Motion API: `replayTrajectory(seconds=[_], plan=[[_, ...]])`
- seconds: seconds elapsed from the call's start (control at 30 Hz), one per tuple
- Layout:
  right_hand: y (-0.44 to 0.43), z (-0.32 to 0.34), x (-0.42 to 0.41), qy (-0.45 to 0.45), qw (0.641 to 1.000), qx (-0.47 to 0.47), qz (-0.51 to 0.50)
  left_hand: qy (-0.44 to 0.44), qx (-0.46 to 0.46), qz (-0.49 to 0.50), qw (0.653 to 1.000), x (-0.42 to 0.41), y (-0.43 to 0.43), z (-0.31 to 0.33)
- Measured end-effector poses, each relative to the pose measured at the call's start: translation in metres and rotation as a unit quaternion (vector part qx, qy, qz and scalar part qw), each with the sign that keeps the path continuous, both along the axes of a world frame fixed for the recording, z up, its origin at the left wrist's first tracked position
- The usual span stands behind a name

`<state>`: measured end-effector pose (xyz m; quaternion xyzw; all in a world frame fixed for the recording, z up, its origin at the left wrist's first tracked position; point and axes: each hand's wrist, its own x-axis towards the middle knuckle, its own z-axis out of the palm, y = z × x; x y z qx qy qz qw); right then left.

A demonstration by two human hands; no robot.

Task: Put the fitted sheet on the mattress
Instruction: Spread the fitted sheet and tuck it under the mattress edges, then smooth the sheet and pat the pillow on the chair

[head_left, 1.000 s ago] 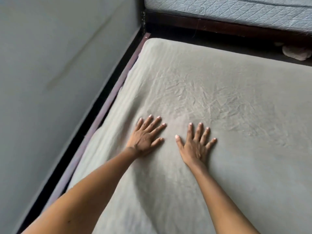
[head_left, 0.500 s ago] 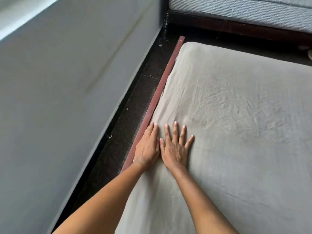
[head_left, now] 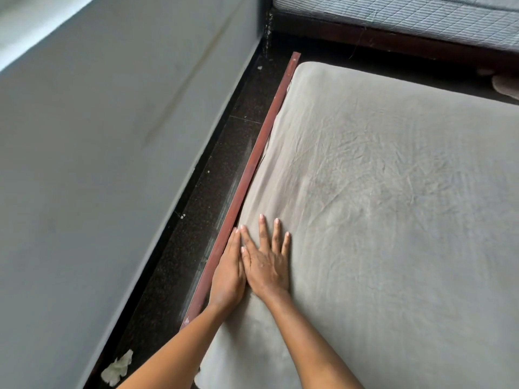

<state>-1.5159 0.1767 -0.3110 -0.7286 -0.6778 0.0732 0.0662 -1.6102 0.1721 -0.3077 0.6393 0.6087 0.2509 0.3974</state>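
A beige fitted sheet covers the mattress, creased across its middle and smooth near the far corner. My left hand lies flat along the mattress's left edge, fingers straight, right beside the red-brown bed frame rail. My right hand presses flat on the sheet next to it, fingers spread, its thumb side touching my left hand. Neither hand grips the cloth.
A grey wall runs along the left, with a narrow strip of dark floor between it and the rail. A crumpled white scrap lies on that floor. A second quilted mattress stands across the far end.
Both hands slid left across the sheet from the middle to the mattress's left edge and came together. The view shifted, showing more floor beside the rail.
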Motion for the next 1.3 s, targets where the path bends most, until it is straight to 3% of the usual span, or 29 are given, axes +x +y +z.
replayTrajectory(seconds=[0.33, 0.43, 0.6, 0.73, 0.87, 1.1, 1.2, 1.3], plan=[[-0.089, 0.015, -0.040, 0.017, 0.996, -0.050, 0.073, 0.000, -0.052, 0.054, 0.997, -0.047, -0.107, 0.003], [-0.121, 0.019, -0.058, 0.029, 0.994, -0.061, 0.090, 0.067, -0.068, 0.087, 0.992, -0.058, -0.141, 0.013], [-0.145, 0.039, -0.042, 0.141, 0.986, 0.049, 0.073, 0.175, 0.055, 0.108, 0.977, -0.037, -0.148, 0.037], [-0.143, 0.031, 0.040, 0.123, 0.987, 0.096, -0.047, 0.317, 0.148, -0.084, 0.933, 0.033, -0.125, 0.037], [-0.166, 0.012, 0.095, 0.044, 0.998, 0.007, -0.048, 0.382, 0.171, -0.214, 0.883, 0.073, -0.128, 0.011], [-0.216, 0.028, 0.054, 0.070, 0.996, -0.047, 0.019, 0.389, 0.167, -0.173, 0.889, 0.029, -0.195, 0.009], [-0.229, 0.052, 0.047, 0.066, 0.995, -0.046, 0.057, 0.402, 0.150, -0.162, 0.889, 0.015, -0.211, 0.038], [-0.221, 0.090, 0.055, 0.068, 0.997, -0.020, 0.019, 0.410, 0.148, -0.159, 0.886, 0.028, -0.200, 0.076]])
